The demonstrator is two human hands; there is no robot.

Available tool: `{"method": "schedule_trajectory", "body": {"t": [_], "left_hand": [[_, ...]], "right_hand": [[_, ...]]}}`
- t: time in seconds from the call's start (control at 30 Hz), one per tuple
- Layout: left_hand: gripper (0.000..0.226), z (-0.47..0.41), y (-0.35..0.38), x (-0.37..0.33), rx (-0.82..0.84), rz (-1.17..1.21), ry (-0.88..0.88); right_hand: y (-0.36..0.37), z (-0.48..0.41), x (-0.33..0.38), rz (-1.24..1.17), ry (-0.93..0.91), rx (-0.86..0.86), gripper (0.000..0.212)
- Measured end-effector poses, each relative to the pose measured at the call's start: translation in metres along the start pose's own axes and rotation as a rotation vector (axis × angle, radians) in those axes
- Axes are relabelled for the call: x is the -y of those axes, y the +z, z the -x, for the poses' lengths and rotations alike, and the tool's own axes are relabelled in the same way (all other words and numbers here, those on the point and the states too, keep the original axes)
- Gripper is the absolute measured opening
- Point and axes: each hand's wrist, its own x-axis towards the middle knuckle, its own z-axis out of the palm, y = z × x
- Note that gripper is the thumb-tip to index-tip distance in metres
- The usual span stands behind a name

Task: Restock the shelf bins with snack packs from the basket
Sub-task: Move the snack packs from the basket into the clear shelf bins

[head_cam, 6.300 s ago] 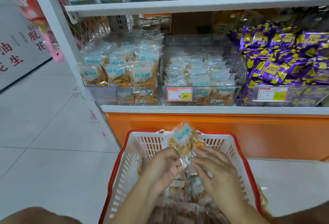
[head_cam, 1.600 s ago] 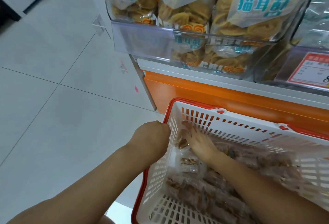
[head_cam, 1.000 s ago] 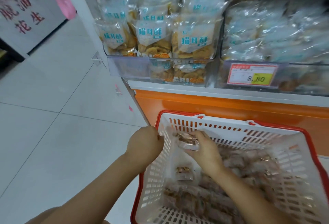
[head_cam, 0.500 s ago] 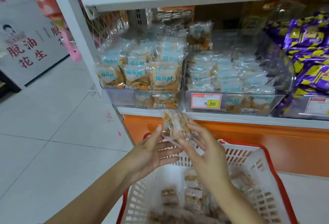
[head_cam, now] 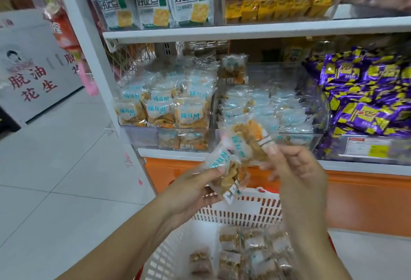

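Two snack packs are up in the centre of the frame, above the basket [head_cam: 240,210]. The lower pack [head_cam: 224,175] is a clear bag with a white and teal label and golden crisps inside. It is tilted, pinched by the left hand [head_cam: 191,190]. The upper pack [head_cam: 246,144] is the same kind, also tilted, held at its striped end by the right hand [head_cam: 298,168].

The basket is white lattice plastic with a red rim, at the bottom centre. The loose packs [head_cam: 244,255] lie flat on its floor.

In the left bin [head_cam: 142,137], a clear box at middle left, the same packs stand upright in rows. In the middle bin [head_cam: 311,139], just beside it to the right, they lie flat in layers.
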Motion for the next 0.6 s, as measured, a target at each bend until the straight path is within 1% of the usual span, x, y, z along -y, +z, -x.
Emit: {"method": "schedule_trajectory", "body": {"t": [0.07, 0.13, 0.2, 0.3, 0.4, 0.5, 0.6], "left_hand": [[0.039, -0.002, 0.004, -0.004, -0.013, -0.047, 0.006], [0.043, -0.003, 0.004, -0.01, -0.031, -0.089, 0.031], [0.041, -0.004, 0.003, -0.015, -0.029, -0.106, 0.059], [0.013, 0.0, 0.008, -0.022, 0.048, -0.117, 0.079], [0.008, 0.002, 0.013, -0.024, 0.155, -0.121, 0.072], [0.015, 0.002, 0.02, -0.022, 0.203, -0.07, 0.022], [0.02, -0.002, 0.025, -0.019, 0.224, -0.005, -0.002]], "right_hand": [[-0.016, -0.012, 0.002, -0.025, 0.045, -0.066, 0.009], [-0.032, -0.023, 0.002, -0.019, 0.116, -0.083, 0.01], [-0.047, -0.031, 0.002, -0.003, 0.171, -0.096, 0.011], [-0.062, -0.037, 0.005, -0.004, 0.198, -0.137, 0.013], [-0.066, -0.038, 0.005, -0.006, 0.21, -0.151, 0.015], [-0.063, -0.035, 0.002, -0.143, 0.238, -0.141, 0.016], [-0.053, -0.03, 0.005, -0.418, 0.329, -0.143, 0.019]]}}
